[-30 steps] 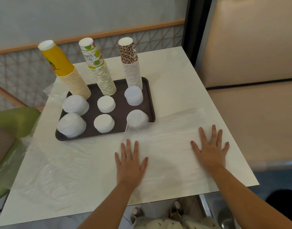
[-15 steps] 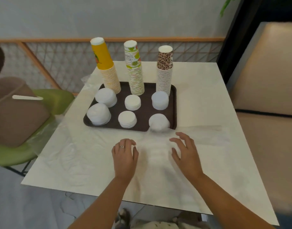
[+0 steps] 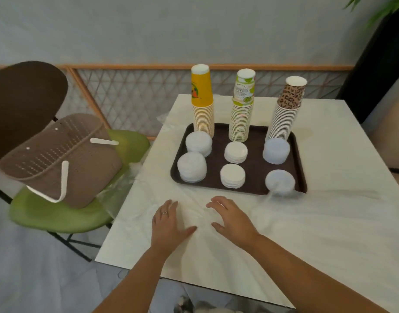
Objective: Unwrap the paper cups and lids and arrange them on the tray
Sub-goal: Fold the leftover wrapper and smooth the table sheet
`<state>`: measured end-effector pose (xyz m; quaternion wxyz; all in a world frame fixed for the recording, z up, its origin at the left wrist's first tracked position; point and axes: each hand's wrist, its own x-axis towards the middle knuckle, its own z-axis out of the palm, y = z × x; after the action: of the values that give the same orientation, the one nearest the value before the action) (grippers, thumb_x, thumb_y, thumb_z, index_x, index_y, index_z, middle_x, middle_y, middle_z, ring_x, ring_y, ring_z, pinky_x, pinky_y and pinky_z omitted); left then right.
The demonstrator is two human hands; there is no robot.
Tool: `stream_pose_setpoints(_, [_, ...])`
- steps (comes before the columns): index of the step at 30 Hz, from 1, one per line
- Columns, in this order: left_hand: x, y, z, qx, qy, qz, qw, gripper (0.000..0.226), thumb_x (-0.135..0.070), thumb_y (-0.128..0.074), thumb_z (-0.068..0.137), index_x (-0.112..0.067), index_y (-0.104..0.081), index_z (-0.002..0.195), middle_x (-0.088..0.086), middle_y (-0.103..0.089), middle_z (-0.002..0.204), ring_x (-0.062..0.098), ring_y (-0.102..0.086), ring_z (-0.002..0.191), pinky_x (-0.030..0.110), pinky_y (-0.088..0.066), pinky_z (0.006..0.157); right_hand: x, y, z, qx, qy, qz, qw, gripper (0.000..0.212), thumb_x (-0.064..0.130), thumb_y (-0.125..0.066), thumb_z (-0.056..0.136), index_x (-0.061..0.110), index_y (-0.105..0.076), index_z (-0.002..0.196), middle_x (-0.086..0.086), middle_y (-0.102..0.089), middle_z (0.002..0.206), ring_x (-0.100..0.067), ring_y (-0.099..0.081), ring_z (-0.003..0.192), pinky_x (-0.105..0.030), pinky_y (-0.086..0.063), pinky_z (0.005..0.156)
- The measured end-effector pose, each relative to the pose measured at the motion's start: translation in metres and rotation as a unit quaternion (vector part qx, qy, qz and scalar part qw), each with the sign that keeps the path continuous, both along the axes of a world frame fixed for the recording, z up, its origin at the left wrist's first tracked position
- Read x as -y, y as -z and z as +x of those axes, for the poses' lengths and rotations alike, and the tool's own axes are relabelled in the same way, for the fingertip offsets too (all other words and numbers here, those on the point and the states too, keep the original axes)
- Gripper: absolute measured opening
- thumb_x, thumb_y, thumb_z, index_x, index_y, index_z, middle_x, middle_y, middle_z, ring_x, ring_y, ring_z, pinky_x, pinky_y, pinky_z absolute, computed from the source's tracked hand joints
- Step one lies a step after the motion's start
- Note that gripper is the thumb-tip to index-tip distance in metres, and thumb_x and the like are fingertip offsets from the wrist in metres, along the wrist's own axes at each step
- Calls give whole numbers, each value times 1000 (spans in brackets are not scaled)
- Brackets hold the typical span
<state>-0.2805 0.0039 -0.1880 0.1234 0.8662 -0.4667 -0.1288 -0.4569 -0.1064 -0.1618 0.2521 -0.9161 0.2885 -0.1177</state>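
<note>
A dark brown tray (image 3: 256,152) sits at the back of the white table. Along its far edge stand three tall cup stacks: yellow (image 3: 201,102), green-printed (image 3: 241,109) and leopard-patterned (image 3: 286,109). In front of them lie several white lid stacks in two rows, such as the front left lid stack (image 3: 191,167) and the front right lid stack (image 3: 279,181). Clear plastic wrap (image 3: 306,206) lies spread over the table's near half and reaches the front right lids. My left hand (image 3: 169,224) rests flat on it. My right hand (image 3: 232,219) rests close beside, fingers slightly bent, with the wrap bunched between both hands.
A green chair (image 3: 58,213) to the table's left holds a tipped brown perforated basket (image 3: 58,159) with white handles, and more clear plastic hangs between chair and table. A lattice railing runs behind. A beige seat stands to the right.
My hands have drawn together from wide apart and shifted left, bunching the plastic wrap between them. The camera has turned left, bringing the chair and basket into view.
</note>
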Motion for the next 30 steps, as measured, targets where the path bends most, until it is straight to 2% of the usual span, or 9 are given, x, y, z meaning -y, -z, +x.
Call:
stream_pose_setpoints(2, [2, 3, 16, -1, 19, -45, 999, 84, -72, -46, 74, -12, -47, 133, 8, -42, 140, 28, -38, 127, 34, -30, 106, -4, 1, 24, -44, -12, 9, 999, 55, 29, -63, 88, 26, -41, 138, 6, -28, 149, -15, -30, 134, -24, -34, 104])
stream_pose_setpoints(5, [5, 0, 32, -47, 48, -104, 992, 31, -30, -61, 89, -13, -56, 115, 4, -48, 121, 18, -40, 106, 18, -29, 89, -8, 8, 55, -101, -13, 32, 994, 69, 35, -66, 86, 26, -30, 145, 3, -20, 154, -18, -22, 139, -30, -28, 111])
stream_pose_setpoints(8, [9, 0, 43, -63, 76, -121, 988, 6, -10, -56, 91, -9, -58, 96, 2, -50, 101, 16, -42, 93, 14, -26, 75, -13, 13, 78, -134, 12, 26, 991, 73, 38, -62, 87, 27, -23, 148, 2, -19, 155, -19, -19, 140, -32, -25, 113])
stream_pose_setpoints(16, [7, -28, 64, -216, 83, -149, 961, 8, -9, -54, 92, -13, -54, 85, -1, -56, 76, 9, -50, 70, 18, -39, 65, -26, 10, 118, -89, 63, 42, 993, 38, 11, -53, 89, 16, -54, 126, -2, -47, 128, -21, -46, 114, -19, -36, 86])
stream_pose_setpoints(20, [11, -59, 82, -281, 92, -137, 946, 18, -10, -58, 91, -21, -52, 78, -8, -55, 68, 2, -50, 61, 9, -39, 59, -30, -9, 121, 49, 55, 11, 997, 97, 12, -78, 64, 34, -29, 144, -1, -21, 150, -22, -28, 133, -30, -30, 108])
stream_pose_setpoints(22, [16, -75, 89, -356, 65, -133, 923, 18, -9, -56, 92, -20, -54, 77, -5, -56, 68, 5, -52, 63, 8, -40, 60, -32, -28, 123, 83, 7, -67, 994, 107, 21, -82, 62, 38, -18, 146, 1, -13, 155, -17, -20, 139, -30, -21, 112])
stream_pose_setpoints(24, [20, -87, 97, -426, 60, -113, 896, 15, -8, -57, 91, -16, -56, 78, -1, -58, 74, 11, -56, 71, 15, -45, 67, -33, -44, 128, 132, -36, -151, 979, 80, 35, -76, 73, 33, -34, 141, 0, -24, 151, -17, -27, 137, -29, -21, 112])
stream_pose_setpoints(27, [26, -100, 109, -476, 109, -39, 872, 15, -3, -59, 86, -16, -59, 77, 3, -60, 76, 14, -58, 74, 20, -46, 70, -32, -56, 136, 223, -48, -199, 953, 29, 17, -66, 83, 16, -63, 113, 0, -49, 127, -19, -49, 111, -30, -36, 99])
stream_pose_setpoints(30, [38, -108, 118, -520, 47, -38, 852, 25, -4, -53, 91, -17, -59, 71, -3, -61, 65, 14, -55, 71, 28, -48, 71, -29, -68, 138, 278, -15, -172, 945, 13, 22, -48, 96, 15, -57, 99, 3, -57, 100, -14, -53, 87, -21, -41, 81])
